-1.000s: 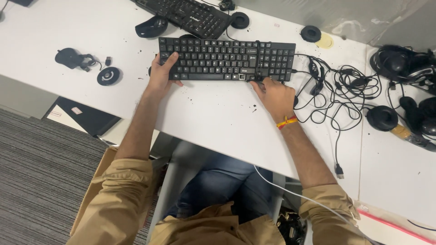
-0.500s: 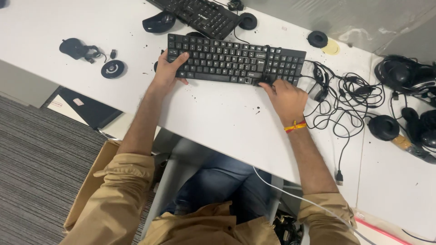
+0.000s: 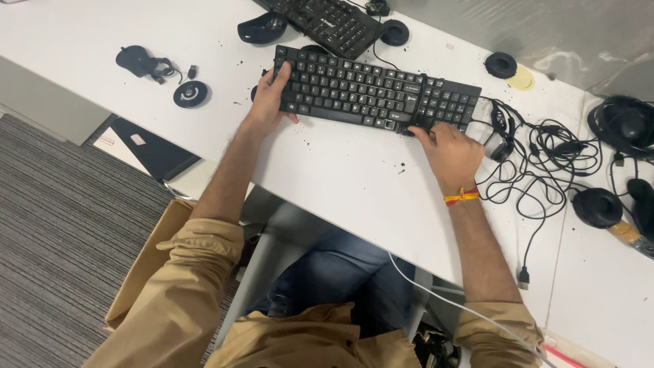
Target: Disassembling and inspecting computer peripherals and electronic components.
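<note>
A black keyboard (image 3: 373, 97) is seen lying flat on a white tabletop (image 3: 340, 184), its long axis running from upper left to lower right across the view, directly ahead of the seated person. It is gripped at both short ends: the left hand (image 3: 272, 95) is wrapped over the left end, thumb on the near edge and fingers (image 3: 281, 73) curled onto the keys, while the right hand (image 3: 446, 151) is set against the near right corner, its fingers (image 3: 424, 133) bent and pressed together at the keyboard's front edge. Both hands are in contact, neither closer than the other. A red and yellow thread band (image 3: 462, 197) is worn on the right wrist. A second black keyboard (image 3: 327, 22) is seen just beyond, with a dark mouse (image 3: 261, 27) beside it. A tangle of black cables (image 3: 538, 157) is spread to the right, near headsets (image 3: 623, 126) and round black pads. Lower left, a cardboard box (image 3: 146, 262) is seen on grey carpet.
</note>
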